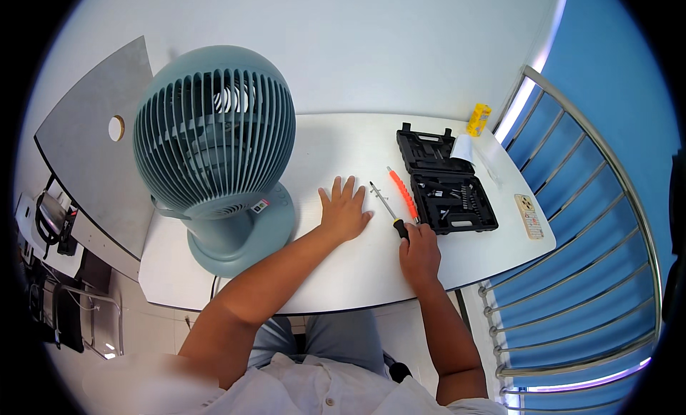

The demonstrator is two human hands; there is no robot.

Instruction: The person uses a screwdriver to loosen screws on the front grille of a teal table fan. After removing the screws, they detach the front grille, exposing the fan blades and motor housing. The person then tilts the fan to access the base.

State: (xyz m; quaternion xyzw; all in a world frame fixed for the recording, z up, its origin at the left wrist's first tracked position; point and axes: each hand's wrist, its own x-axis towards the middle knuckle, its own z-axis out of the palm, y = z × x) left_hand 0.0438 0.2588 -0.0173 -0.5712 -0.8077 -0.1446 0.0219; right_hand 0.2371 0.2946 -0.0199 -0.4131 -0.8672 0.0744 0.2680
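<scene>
My left hand (344, 211) lies flat on the white table, fingers spread and holding nothing, just right of a grey-green desk fan (214, 129). In my right hand (420, 254) is the black and yellow handle of a screwdriver (386, 206); its metal shaft points away and to the left. Several small screws (379, 194) lie by the shaft. An orange-red rod-like tool (403, 193) rests between the screwdriver and an opened black tool case (454, 202), whose lower half holds bits and small tools. The fan stands upright on its round base (250, 236).
A small yellow box (479, 120) stands at the far right corner, near a white paper (463, 149) on the case lid. A remote control (529, 216) lies by the right edge. Metal railing (607, 157) borders the table on the right; a grey panel (100, 143) stands at left.
</scene>
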